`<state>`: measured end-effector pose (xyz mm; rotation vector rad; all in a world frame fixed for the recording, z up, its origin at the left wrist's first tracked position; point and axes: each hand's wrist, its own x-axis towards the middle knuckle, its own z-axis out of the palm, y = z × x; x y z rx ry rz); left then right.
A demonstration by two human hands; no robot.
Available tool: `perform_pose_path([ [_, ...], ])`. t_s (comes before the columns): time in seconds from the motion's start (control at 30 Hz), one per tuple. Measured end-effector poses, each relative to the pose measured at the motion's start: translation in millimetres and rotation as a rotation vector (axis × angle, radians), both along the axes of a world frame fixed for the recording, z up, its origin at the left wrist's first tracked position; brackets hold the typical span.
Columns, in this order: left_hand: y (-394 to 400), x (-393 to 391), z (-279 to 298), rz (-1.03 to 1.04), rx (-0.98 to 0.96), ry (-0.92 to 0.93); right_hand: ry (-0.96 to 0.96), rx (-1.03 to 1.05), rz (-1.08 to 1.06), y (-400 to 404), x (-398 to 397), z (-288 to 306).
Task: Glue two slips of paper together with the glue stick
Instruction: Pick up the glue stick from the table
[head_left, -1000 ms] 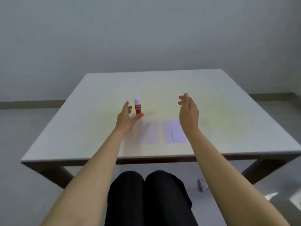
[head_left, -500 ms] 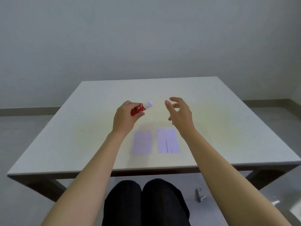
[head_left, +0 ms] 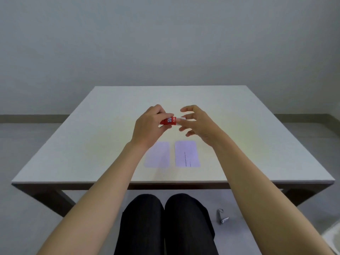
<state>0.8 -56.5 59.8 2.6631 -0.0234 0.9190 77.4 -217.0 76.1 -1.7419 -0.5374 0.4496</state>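
Left hand [head_left: 147,126] holds glue stick [head_left: 170,120] sideways, cap rightward.

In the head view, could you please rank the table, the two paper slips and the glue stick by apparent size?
1. Table, by far the largest.
2. Right paper slip and left paper slip: look alike, so unranked.
3. Glue stick, smallest, though partly hidden by fingers.

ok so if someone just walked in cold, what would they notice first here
First the red glue stick, held sideways above the middle of the white table by the left hand, with the right hand at its white cap end. Next, two pale slips of paper lying flat side by side nearer the front edge, apart, the right one with a line of print. On the floor lies a small metal object.
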Motion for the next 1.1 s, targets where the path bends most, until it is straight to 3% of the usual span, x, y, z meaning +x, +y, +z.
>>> perform_pose_path([
  [0.13,-6,3,3,0.002,0.031,0.000,0.109,-0.123,-0.011,-2,1,1],
  [0.3,-4,3,4,0.005,0.014,0.030,0.050,0.047,0.069,-7,6,-6],
  [0.43,-6,5,5,0.003,0.020,0.031,0.103,-0.053,-0.010,-1,3,-4],
  [0.6,1,4,0,0.002,-0.008,0.057,-0.196,-0.103,0.060,2,0,-11],
  [0.77,3,6,-2,-0.005,-0.034,0.060,0.025,-0.176,-0.044,11,-3,-8],
  [0.97,12,6,-11,-0.016,-0.374,0.186,-0.217,-0.122,0.041,10,6,-10],
  [1.1,14,4,-22,0.037,-0.475,0.259,-0.239,-0.083,-0.121,4,29,-14],
])
